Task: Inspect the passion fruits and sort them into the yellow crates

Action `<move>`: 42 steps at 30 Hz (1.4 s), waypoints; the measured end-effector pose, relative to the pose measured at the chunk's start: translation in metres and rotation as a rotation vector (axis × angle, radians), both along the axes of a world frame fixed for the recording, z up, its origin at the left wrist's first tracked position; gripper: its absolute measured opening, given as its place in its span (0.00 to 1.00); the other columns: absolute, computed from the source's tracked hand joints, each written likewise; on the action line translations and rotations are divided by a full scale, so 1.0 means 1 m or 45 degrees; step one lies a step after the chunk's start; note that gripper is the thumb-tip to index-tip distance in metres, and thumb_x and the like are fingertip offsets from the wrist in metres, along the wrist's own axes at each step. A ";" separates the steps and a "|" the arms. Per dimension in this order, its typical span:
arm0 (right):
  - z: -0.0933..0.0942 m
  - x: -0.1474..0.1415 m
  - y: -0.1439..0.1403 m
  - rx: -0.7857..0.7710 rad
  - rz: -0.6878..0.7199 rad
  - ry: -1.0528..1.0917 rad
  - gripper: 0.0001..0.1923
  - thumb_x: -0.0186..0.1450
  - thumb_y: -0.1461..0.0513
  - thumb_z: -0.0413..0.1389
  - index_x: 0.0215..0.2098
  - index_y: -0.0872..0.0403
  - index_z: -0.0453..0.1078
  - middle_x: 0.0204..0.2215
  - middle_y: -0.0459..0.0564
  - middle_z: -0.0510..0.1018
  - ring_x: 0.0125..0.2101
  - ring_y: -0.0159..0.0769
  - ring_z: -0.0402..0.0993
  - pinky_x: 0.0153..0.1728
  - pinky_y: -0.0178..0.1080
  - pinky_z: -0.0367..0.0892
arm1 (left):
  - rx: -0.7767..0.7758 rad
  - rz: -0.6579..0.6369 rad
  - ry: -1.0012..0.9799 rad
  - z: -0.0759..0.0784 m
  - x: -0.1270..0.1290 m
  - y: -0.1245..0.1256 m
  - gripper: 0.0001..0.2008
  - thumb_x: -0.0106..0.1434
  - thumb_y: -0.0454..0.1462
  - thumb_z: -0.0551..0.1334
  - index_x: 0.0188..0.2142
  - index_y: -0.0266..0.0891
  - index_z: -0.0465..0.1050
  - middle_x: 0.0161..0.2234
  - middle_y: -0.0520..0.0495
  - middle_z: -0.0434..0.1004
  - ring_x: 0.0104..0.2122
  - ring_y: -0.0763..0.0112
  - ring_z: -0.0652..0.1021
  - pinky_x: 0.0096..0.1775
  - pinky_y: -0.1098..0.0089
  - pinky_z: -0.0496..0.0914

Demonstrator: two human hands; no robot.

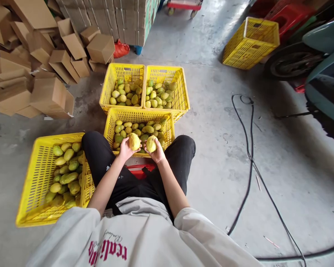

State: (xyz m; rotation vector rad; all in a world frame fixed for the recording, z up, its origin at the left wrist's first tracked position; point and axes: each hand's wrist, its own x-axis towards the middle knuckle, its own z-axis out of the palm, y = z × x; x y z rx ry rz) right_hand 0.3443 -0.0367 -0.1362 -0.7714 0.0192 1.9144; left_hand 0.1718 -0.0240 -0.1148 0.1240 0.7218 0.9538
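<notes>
Holding one mango each: left hand (125,149) grasps yellow mango (134,141), right hand (157,152) grasps second mango (151,144) | above front crate (111,122) | step: likely sorting | next: needs crate choice.

A bare grey concrete floor (217,148) carries everything. At centre a yellow crate of mangoes (139,115) stands directly on it, with two more filled crates (122,72) (180,89) touching side by side just above. A fourth filled crate (33,185) sits at lower left. An empty yellow crate (250,42) rests tilted at upper right. Folded cardboard boxes (30,66) pile up at upper left (loosely heaped), and a black cable (250,148) snakes down the right side.
</notes>
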 end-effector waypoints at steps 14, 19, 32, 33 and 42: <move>-0.010 -0.001 0.004 -0.085 -0.017 0.048 0.14 0.61 0.54 0.54 0.40 0.55 0.67 0.30 0.48 0.78 0.29 0.34 0.76 0.21 0.31 0.73 | -0.039 0.062 0.056 -0.006 0.002 0.004 0.13 0.63 0.44 0.55 0.37 0.35 0.69 0.30 0.43 0.75 0.27 0.69 0.77 0.28 0.71 0.71; -0.008 -0.003 0.005 0.010 0.014 0.061 0.16 0.62 0.54 0.51 0.41 0.55 0.68 0.36 0.53 0.78 0.34 0.39 0.77 0.27 0.39 0.76 | -0.088 0.114 -0.013 -0.002 0.004 0.005 0.18 0.63 0.43 0.50 0.45 0.35 0.70 0.36 0.39 0.77 0.36 0.59 0.78 0.34 0.62 0.73; -0.009 -0.004 0.004 -0.004 0.031 0.115 0.14 0.63 0.55 0.50 0.43 0.53 0.68 0.35 0.50 0.78 0.32 0.34 0.75 0.27 0.35 0.74 | 0.023 0.151 0.029 0.000 0.003 0.008 0.16 0.63 0.46 0.52 0.39 0.37 0.70 0.32 0.45 0.74 0.23 0.72 0.72 0.22 0.75 0.63; -0.009 -0.004 0.004 0.008 0.040 0.127 0.15 0.63 0.54 0.50 0.43 0.54 0.68 0.35 0.51 0.78 0.32 0.34 0.75 0.26 0.34 0.73 | 0.028 0.123 0.021 0.000 0.002 0.008 0.18 0.63 0.47 0.51 0.40 0.37 0.70 0.32 0.44 0.74 0.23 0.72 0.72 0.21 0.75 0.63; -0.003 -0.003 0.003 0.176 -0.017 0.210 0.20 0.59 0.56 0.46 0.44 0.55 0.69 0.41 0.57 0.77 0.44 0.44 0.74 0.41 0.52 0.74 | 0.019 0.174 -0.121 0.003 0.001 0.007 0.20 0.65 0.42 0.47 0.47 0.34 0.70 0.41 0.39 0.76 0.41 0.60 0.77 0.38 0.65 0.71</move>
